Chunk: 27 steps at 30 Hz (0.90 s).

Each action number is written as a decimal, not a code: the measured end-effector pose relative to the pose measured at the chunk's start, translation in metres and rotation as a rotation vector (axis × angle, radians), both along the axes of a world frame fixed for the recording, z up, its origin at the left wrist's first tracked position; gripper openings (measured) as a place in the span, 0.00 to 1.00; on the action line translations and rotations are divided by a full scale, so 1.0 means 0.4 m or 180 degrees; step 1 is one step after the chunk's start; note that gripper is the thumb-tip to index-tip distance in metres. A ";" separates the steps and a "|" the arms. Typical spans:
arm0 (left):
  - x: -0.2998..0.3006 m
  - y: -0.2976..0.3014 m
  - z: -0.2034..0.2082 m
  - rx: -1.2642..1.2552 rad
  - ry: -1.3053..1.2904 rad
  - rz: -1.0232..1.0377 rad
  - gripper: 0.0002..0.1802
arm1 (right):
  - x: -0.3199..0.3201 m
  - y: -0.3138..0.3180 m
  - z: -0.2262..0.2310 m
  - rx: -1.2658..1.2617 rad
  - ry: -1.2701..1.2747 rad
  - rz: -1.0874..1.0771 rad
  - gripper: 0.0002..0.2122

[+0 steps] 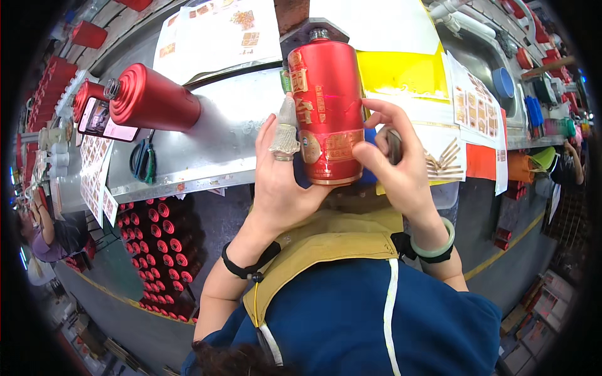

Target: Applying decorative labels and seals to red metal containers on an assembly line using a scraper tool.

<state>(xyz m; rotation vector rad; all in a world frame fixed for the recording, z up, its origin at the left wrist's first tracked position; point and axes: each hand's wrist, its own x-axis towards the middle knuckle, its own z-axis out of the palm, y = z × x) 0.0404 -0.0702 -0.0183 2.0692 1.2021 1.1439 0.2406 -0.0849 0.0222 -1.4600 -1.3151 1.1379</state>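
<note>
Two hands at one red bottle (338,81), head view. Bottle sits between them, neck pointing away from the person, gold label (342,145) low on its side. Left hand (279,191) holds it at left side and base; one finger wears a pale cover (286,135). Right hand (402,163): thumb and index finger spread wide, thumb tip at the label. Scissors (145,155) and phone (100,120) at left of the surface (222,141).

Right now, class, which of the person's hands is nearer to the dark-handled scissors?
Left. The left hand is at the lower left of the labelled red bottle, to the right of the scissors and apart from them; the right hand is farther off, at the bottle's right side.
</note>
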 end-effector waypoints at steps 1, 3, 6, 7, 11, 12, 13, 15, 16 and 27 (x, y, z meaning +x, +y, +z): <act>-0.002 -0.001 0.000 -0.0128 -0.0061 -0.0019 0.49 | 0.004 0.004 -0.016 -0.0002 -0.0001 -0.0015 0.29; -0.008 -0.001 0.000 -0.0216 0.0004 -0.0155 0.51 | 0.015 0.008 -0.055 -0.0479 0.0852 -0.0068 0.29; -0.019 0.000 0.001 -0.0556 -0.0034 -0.0344 0.57 | 0.041 0.003 -0.035 -0.0569 0.0836 0.0084 0.28; -0.024 0.001 0.003 -0.0805 -0.0136 -0.0410 0.61 | 0.045 0.004 -0.024 -0.0604 0.0716 0.0120 0.28; -0.028 0.010 0.020 -0.0915 -0.0653 -0.0698 0.62 | 0.045 -0.012 -0.006 -0.0149 0.1005 -0.0224 0.21; -0.026 0.011 0.020 -0.1169 -0.1147 -0.0739 0.59 | 0.029 -0.017 -0.003 0.0232 0.0666 -0.0381 0.16; -0.024 0.012 0.018 -0.1423 -0.1641 -0.0776 0.56 | 0.019 -0.020 0.010 0.0231 0.0672 -0.0392 0.16; -0.023 0.013 0.010 -0.1299 -0.1651 -0.0784 0.46 | 0.000 -0.022 0.043 0.0429 0.0663 -0.0252 0.14; -0.018 0.012 0.012 -0.1593 -0.1889 -0.0636 0.43 | -0.007 -0.016 0.048 0.0532 0.0571 -0.0315 0.12; -0.025 0.039 0.027 -0.2257 -0.2213 -0.0663 0.43 | 0.048 -0.009 -0.023 -0.0674 0.0121 -0.0088 0.13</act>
